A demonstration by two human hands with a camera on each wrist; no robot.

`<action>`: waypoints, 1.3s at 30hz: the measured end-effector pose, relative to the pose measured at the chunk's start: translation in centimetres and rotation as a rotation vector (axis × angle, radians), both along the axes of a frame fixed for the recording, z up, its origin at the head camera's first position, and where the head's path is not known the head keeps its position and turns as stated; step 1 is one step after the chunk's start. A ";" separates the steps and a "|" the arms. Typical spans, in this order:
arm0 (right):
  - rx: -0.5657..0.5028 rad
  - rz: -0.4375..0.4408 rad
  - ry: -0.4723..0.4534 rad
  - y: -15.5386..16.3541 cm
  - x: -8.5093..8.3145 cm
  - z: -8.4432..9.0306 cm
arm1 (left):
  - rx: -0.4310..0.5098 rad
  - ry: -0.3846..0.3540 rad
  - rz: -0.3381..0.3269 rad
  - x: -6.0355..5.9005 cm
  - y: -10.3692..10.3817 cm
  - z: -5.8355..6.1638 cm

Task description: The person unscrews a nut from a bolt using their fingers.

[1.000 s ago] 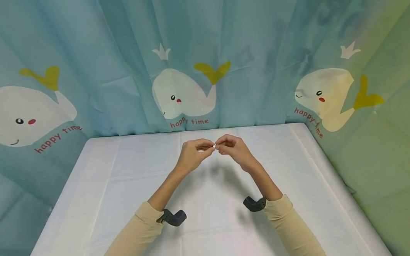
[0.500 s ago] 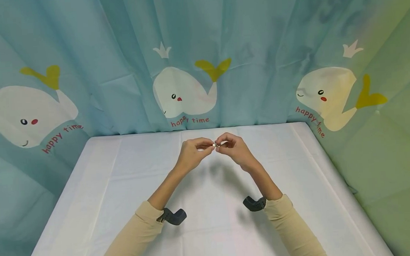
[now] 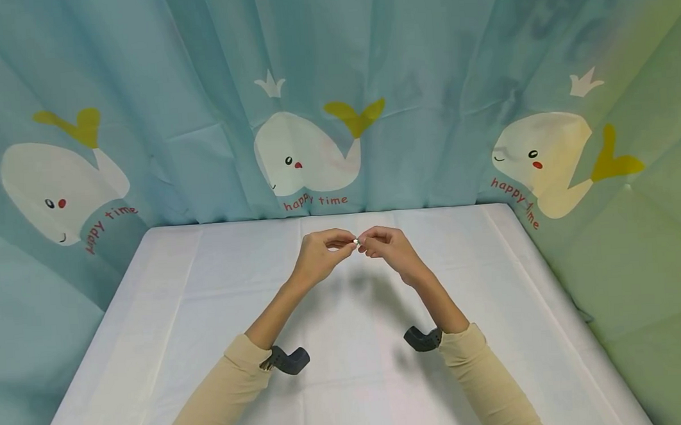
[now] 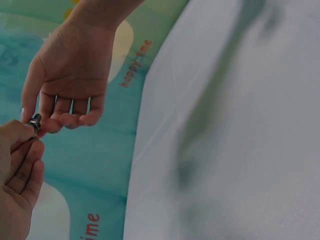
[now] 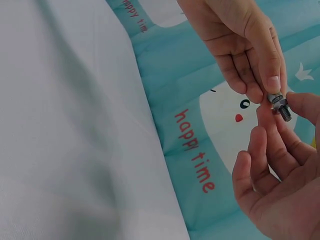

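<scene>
Pinching a small metal bolt point(image 5: 279, 104) by its smooth end, between thumb and fingers of the left hand point(image 3: 318, 257), with the rest folded in close behind. Pinching it from the other side too, with thumb and index fingertip of the right hand point(image 3: 393, 249) against the faceted collar. Loosely bent and slightly spread below the bolt in the right wrist view, the right hand's other fingers. Pointing into the right palm, with a short threaded tip in sight. In the head view, reduced to a bright speck where both sets of fingertips meet.

Held in the air above the far part of a white-covered table point(image 3: 350, 392), well apart from the cloth. Nearer the person than the bolt, soft shadows point(image 3: 376, 291) across that cloth. Farther back toward the person, to the left and right of the bolt, dark wrist mounts point(image 3: 290, 361) at the cuffs of rolled beige sleeves point(image 3: 225, 388).

Beyond the bolt, a light blue curtain point(image 3: 424, 47), turning greenish to its right. Printed there, a white whale point(image 3: 308, 153) behind and slightly left of the bolt, over red "happy time" lettering point(image 3: 315, 201), with similar whales point(image 3: 539, 151) well off to either side.
</scene>
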State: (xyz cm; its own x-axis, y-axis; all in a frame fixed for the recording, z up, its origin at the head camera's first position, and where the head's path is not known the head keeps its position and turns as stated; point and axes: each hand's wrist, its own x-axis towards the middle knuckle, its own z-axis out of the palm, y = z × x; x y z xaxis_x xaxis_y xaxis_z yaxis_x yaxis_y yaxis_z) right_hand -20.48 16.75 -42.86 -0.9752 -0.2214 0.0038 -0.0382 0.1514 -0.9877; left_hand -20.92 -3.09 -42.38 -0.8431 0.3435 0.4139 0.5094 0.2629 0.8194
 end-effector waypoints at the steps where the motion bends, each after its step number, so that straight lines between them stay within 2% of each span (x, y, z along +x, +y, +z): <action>1: -0.012 0.003 0.005 0.0 0.0 0.0 | 0.000 0.001 -0.001 0.0 0.0 0.0; 5: -0.048 0.020 0.031 0.1 0.2 0.1 | 0.004 0.001 -0.005 0.0 0.1 0.1; 14: -0.044 0.049 0.102 0.3 0.3 0.1 | -0.005 0.018 0.001 -0.1 0.2 0.1; 20: -0.075 0.082 0.117 0.3 0.3 0.0 | 0.015 0.023 -0.010 -0.1 0.2 0.0; 27: -0.092 0.092 0.083 0.4 0.3 0.0 | 0.031 0.017 -0.018 -0.1 0.3 0.0; 29: -0.076 0.088 0.068 0.3 0.5 0.5 | 0.029 0.015 -0.017 -0.1 0.3 0.0; 34: 0.009 0.029 0.019 0.3 0.5 0.8 | 0.024 0.015 -0.017 -0.1 0.3 0.0; 39: 0.015 -0.003 -0.008 0.3 0.3 0.6 | 0.026 0.026 -0.019 -0.1 0.4 0.0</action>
State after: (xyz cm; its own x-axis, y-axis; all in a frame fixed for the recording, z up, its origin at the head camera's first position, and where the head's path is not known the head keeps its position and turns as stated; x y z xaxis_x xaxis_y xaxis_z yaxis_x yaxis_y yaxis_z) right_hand -20.13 17.01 -42.23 -0.9758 -0.2186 -0.0069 -0.0302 0.1659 -0.9857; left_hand -21.04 -2.69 -42.38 -0.8253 0.3483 0.4445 0.5352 0.2315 0.8124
